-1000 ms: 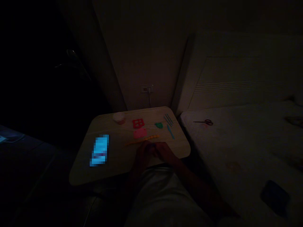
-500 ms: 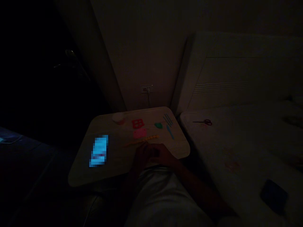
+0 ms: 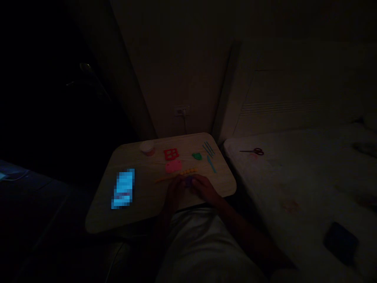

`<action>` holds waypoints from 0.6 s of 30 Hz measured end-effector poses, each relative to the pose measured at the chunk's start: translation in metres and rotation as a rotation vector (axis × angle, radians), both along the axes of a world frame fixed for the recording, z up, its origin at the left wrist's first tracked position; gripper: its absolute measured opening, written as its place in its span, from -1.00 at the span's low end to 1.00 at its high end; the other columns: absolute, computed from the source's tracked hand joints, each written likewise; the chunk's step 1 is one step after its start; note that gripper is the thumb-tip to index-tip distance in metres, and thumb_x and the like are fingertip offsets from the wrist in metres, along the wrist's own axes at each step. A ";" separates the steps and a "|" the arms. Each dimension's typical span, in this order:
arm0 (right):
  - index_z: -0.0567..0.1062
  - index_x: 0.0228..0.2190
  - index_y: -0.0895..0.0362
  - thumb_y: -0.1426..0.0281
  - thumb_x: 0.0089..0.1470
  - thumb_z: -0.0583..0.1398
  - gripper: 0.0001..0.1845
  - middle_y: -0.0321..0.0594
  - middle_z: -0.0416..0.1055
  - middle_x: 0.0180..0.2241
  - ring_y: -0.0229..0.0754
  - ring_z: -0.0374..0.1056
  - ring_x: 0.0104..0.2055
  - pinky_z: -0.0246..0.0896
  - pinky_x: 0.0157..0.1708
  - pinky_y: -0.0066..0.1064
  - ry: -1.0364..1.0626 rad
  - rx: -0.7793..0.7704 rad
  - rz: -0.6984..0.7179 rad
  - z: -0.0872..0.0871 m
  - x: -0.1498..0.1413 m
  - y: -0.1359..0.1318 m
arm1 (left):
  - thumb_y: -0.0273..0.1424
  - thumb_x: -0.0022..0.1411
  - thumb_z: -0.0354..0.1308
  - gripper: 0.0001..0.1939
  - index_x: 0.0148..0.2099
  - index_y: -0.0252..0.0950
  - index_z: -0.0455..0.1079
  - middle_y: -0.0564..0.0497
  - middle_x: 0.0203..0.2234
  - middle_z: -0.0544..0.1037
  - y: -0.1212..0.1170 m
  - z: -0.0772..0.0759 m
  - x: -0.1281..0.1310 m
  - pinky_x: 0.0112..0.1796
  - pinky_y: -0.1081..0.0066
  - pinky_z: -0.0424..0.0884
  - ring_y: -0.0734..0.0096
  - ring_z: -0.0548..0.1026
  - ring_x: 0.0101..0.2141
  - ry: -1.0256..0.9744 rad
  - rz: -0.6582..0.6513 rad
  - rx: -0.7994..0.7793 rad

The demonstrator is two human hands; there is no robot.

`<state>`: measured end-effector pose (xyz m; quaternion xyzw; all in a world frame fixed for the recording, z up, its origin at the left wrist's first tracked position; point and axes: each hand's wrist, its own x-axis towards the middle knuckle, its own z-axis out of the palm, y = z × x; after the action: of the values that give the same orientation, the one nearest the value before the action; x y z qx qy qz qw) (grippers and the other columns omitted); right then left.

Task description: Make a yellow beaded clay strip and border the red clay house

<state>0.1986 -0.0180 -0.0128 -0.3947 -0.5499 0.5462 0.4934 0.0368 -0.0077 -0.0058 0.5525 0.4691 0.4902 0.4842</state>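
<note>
In the dim light my left hand (image 3: 174, 191) and my right hand (image 3: 204, 188) come together over the near edge of the small table (image 3: 141, 204). Between their fingers they grip a purple-blue lump of modelling clay (image 3: 189, 181), one hand on each side. Just beyond the fingertips lies a thin orange stick (image 3: 165, 179) beside a bumpy orange strip (image 3: 189, 171). Farther back are a pink flat piece (image 3: 173, 166), a red frame-like mould (image 3: 171, 154) and a green piece (image 3: 197, 156). Darkness hides most finger detail.
A blue plastic knife (image 3: 211, 164) and several thin blue sticks (image 3: 208, 149) lie at the table's right. A lidded tub (image 3: 147, 148) stands at the back left, a lit phone (image 3: 123, 188) nearer. Scissors (image 3: 253, 151) and a dark blue object (image 3: 341, 243) lie on the bed (image 3: 265, 177).
My hands have opened apart slightly around the clay, and its purple-blue surface now shows between them. Earlier the fingers mostly covered it. The things on the table have stayed put.
</note>
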 end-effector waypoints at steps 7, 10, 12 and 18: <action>0.34 -0.58 0.12 -0.14 0.23 0.03 -0.36 -0.33 0.24 -0.65 -0.31 0.11 -0.59 0.02 -0.54 -0.45 -0.103 0.008 -0.005 0.004 0.003 0.000 | -0.13 0.12 0.26 -0.61 -0.10 -0.25 0.34 0.02 -0.31 0.51 -0.008 0.017 0.004 -0.23 0.38 0.40 0.32 0.47 -0.28 0.112 -0.218 0.069; 0.33 -0.59 0.11 -0.09 0.26 0.02 -0.39 -0.32 0.24 -0.65 -0.31 0.10 -0.58 0.02 -0.52 -0.44 -0.182 0.058 0.023 0.013 0.003 0.000 | -0.15 0.23 0.16 -0.69 -0.11 -0.25 0.36 0.01 -0.31 0.53 -0.011 0.021 0.005 -0.19 0.37 0.40 0.31 0.48 -0.27 0.146 -0.237 0.100; 0.32 -0.61 0.11 -0.07 0.27 0.01 -0.39 -0.32 0.24 -0.65 -0.30 0.11 -0.57 0.03 -0.50 -0.43 -0.226 0.103 0.033 0.017 0.003 0.000 | -0.16 0.26 0.11 -0.73 -0.14 -0.25 0.38 0.01 -0.32 0.55 -0.011 0.022 0.004 -0.19 0.36 0.41 0.30 0.49 -0.28 0.146 -0.245 0.094; 0.29 -0.62 0.10 -0.08 0.27 0.00 -0.38 -0.33 0.20 -0.64 -0.29 0.10 -0.56 0.01 -0.51 -0.43 -0.213 0.083 -0.006 0.014 0.001 -0.001 | -0.24 0.27 0.09 -0.81 -0.22 -0.25 0.38 0.02 -0.37 0.56 -0.009 0.021 0.003 -0.21 0.36 0.41 0.32 0.49 -0.31 0.173 -0.194 0.077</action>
<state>0.1993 -0.0186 0.0017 -0.4313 -0.6202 0.4766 0.4496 0.0401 -0.0167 0.0154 0.6536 0.4342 0.4092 0.4657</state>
